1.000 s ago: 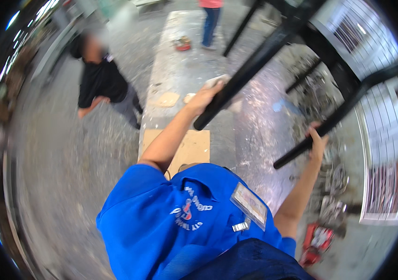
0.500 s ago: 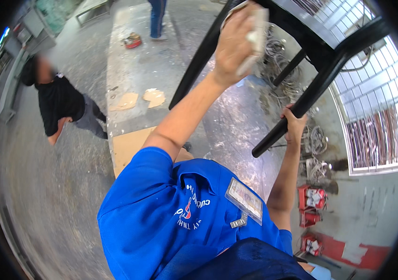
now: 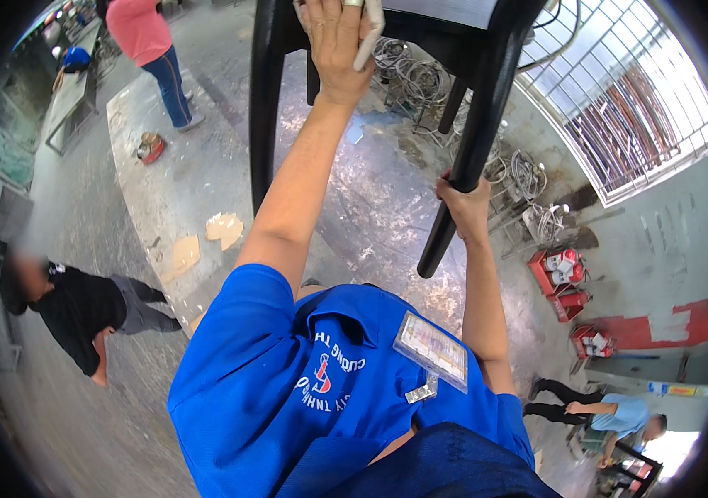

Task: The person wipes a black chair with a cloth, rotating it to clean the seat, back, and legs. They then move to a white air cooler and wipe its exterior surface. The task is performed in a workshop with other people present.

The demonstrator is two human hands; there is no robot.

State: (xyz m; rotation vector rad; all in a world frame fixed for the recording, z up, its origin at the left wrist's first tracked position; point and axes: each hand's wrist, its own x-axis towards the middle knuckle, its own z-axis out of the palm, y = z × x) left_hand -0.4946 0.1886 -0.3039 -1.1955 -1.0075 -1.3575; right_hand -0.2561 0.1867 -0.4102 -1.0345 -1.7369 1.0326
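A black chair point(image 3: 441, 41), partly cut off by the top edge, rises before me with its legs pointing toward me. Around the lower part of its right leg point(image 3: 486, 108), my right hand point(image 3: 467, 205) is closed. My left hand point(image 3: 339, 62) reaches up to the chair's black frame between the two nearer legs. An off-white flat pad point(image 3: 370, 35) is held in it, its edge showing beside the fingers. The fingertips and the rest of the pad are cut off at the top. The left leg point(image 3: 264, 108) stands just beside my left forearm.
Coiled cables or hoses point(image 3: 528, 176) lie along the right wall, below a barred window point(image 3: 619, 108). Red fire-extinguisher boxes point(image 3: 554, 270) stand farther down. People are at left point(image 3: 88, 311), upper left point(image 3: 150, 41) and lower right point(image 3: 611, 415). A red object point(image 3: 150, 149) lies on the floor.
The view has turned, so the chair and both hands appear farther left. My left hand, with the pad, is now higher in the picture; my right hand keeps its hold on the leg.
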